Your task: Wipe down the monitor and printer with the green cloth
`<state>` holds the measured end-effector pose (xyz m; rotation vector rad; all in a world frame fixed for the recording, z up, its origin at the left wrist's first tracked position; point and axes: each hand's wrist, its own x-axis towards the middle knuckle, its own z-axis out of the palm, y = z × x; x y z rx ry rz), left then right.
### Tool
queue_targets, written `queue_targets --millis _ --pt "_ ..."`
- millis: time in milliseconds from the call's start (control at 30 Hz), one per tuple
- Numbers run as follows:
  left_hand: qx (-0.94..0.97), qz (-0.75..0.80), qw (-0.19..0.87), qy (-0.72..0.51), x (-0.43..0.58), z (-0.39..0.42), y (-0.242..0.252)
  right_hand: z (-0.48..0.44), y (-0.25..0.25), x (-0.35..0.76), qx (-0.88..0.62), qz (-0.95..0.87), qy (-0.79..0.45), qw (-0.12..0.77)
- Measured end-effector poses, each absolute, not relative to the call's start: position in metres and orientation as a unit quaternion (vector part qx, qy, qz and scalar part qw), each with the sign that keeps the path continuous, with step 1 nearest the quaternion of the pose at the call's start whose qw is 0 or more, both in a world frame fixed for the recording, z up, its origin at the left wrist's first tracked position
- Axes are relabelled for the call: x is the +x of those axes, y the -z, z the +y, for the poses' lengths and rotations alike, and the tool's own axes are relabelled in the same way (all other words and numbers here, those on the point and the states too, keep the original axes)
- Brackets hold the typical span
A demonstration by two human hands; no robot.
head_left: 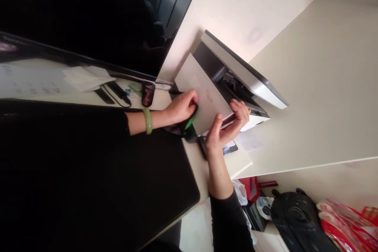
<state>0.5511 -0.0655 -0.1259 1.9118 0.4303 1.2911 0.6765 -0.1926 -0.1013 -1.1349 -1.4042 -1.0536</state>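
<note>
My left hand (180, 107), with a green bangle on the wrist, is closed on a small green thing (191, 120). It presses that thing against the near edge of a flat grey panel (201, 90). My right hand (226, 126) grips the panel's lower corner, thumb on its face and fingers curled round its edge. The panel leans against a white and dark machine (245, 80) with an open lid. I cannot tell what the green thing is.
A large black mat (118, 177) covers the desk near me. A small dark cup (147, 93), black sticks (118, 91), crumpled paper (85, 76) and a sheet lie further left. Below the desk edge (242, 167) stand a black bag (298, 216) and red packages (345, 224).
</note>
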Motion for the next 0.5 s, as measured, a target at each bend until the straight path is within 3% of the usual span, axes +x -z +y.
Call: queue_targets --millis 333,500 --pt "0.602 0.213 0.430 -0.638 0.553 -0.040 0.123 -0.193 0.102 0.680 -0.479 -0.584 0.439 0.487" --pt "0.636 0.227 0.408 -0.615 0.552 -0.040 0.130 -0.194 0.101 0.680 -0.472 -0.590 0.433 0.491"
